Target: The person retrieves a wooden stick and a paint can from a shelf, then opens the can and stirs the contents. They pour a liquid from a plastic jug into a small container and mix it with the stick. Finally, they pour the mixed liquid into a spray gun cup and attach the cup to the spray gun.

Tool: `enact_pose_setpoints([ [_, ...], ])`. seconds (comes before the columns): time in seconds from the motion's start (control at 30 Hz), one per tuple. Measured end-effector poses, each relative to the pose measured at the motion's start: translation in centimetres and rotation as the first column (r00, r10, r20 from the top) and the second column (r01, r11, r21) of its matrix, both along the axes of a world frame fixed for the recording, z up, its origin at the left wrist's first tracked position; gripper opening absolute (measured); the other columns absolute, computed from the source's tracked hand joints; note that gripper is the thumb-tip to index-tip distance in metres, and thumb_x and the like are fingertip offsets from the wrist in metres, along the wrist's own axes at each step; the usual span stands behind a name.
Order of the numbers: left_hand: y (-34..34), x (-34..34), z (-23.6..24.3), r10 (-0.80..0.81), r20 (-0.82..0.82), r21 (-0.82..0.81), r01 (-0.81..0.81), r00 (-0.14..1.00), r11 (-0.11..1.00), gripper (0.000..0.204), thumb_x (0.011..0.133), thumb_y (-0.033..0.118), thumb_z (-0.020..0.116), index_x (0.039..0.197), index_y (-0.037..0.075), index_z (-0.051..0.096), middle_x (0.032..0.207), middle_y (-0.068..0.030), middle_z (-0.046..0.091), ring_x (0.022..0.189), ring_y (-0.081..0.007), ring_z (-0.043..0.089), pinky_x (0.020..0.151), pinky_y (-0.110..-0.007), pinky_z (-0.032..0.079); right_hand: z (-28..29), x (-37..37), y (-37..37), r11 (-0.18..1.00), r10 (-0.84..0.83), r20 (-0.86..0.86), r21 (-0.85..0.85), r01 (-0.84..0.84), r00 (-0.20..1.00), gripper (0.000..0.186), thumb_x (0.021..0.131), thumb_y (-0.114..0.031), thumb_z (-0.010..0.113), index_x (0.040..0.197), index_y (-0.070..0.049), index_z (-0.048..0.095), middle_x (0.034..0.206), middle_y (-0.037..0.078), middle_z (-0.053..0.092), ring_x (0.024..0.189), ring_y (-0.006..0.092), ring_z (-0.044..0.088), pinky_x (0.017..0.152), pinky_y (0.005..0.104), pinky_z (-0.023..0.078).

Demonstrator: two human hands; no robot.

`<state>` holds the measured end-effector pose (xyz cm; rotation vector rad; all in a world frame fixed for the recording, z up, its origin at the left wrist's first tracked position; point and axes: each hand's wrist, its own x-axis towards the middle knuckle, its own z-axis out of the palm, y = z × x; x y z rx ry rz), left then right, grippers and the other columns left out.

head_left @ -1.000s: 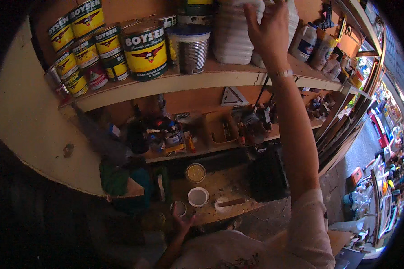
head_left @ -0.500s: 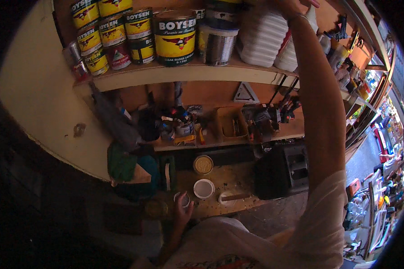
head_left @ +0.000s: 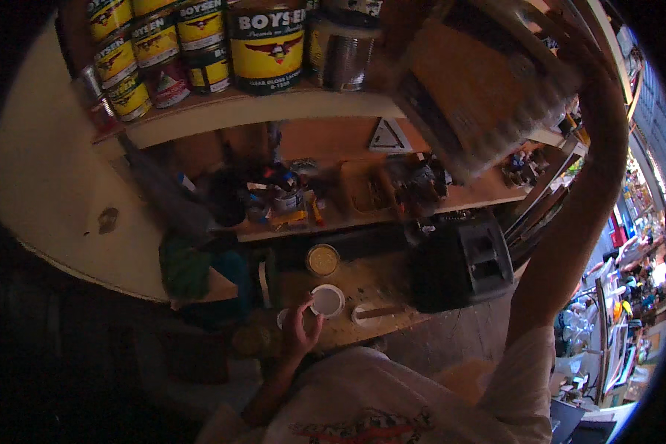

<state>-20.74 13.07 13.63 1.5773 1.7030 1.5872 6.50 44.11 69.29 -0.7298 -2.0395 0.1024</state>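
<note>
My right hand [head_left: 577, 44] grips a large, ribbed plastic container [head_left: 481, 81] by its top; it hangs tilted and blurred in front of the upper shelf, a brownish panel toward me. Low in the middle, my left hand [head_left: 302, 329] has curved fingers apart at the near left rim of a white cup [head_left: 328, 300]; whether they touch it is unclear. A smaller cup is partly hidden behind this hand. On the wooden bench [head_left: 381, 274] are also a round tan lid or tin [head_left: 322, 260] and a pale round item with a stick across it [head_left: 366, 314].
Yellow-labelled cans [head_left: 265, 55] line the upper shelf [head_left: 259, 107]. A lower shelf [head_left: 348, 214] holds tools and a tan tray [head_left: 362, 192]. A black case [head_left: 455, 266] sits right on the bench, green cloth [head_left: 185, 266] left. A cluttered bright area [head_left: 618, 318] lies far right.
My right hand has drawn the container off the upper shelf, down and tilted to the right. My left hand has moved up and right, from the small cup toward the white cup.
</note>
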Motion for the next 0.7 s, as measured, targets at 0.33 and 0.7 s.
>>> enact_pose_setpoints([
  [0.33, 8.5, 7.0, 9.8, -0.592, 0.65, 0.416, 0.428, 0.476, 0.802, 0.069, 0.096, 0.029, 0.073, 0.151, 0.006, 0.04, 0.155, -0.0133, 0.048, 0.143, -0.0278, 0.047, 0.117, -0.05, 0.038, -11.6, 0.4, -12.5, 0.917, -0.249, -0.024, -0.329, 0.227, 0.968, 0.045, 0.098, -0.024, 0.061, 0.138, -0.003, 0.064, 0.14, 0.014, 0.063, 0.125, 0.0209, 0.061, 0.101, 0.0335, 0.051],
  [0.7, 5.9, 8.3, 5.9, -0.623, 0.526, 0.834, 0.211, -0.579, 0.509, 0.061, 0.108, 0.048, 0.045, 0.157, 0.012, 0.038, 0.156, -0.0097, 0.046, 0.143, -0.024, 0.044, 0.12, -0.049, 0.033, -24.6, -2.3, -22.1, 0.485, -0.038, -0.339, -0.829, -0.279, 0.94, 0.057, 0.089, -0.019, 0.077, 0.137, 0.003, 0.056, 0.122, 0.014, 0.067, 0.116, 0.0213, 0.064, 0.095, 0.0322, 0.051],
])
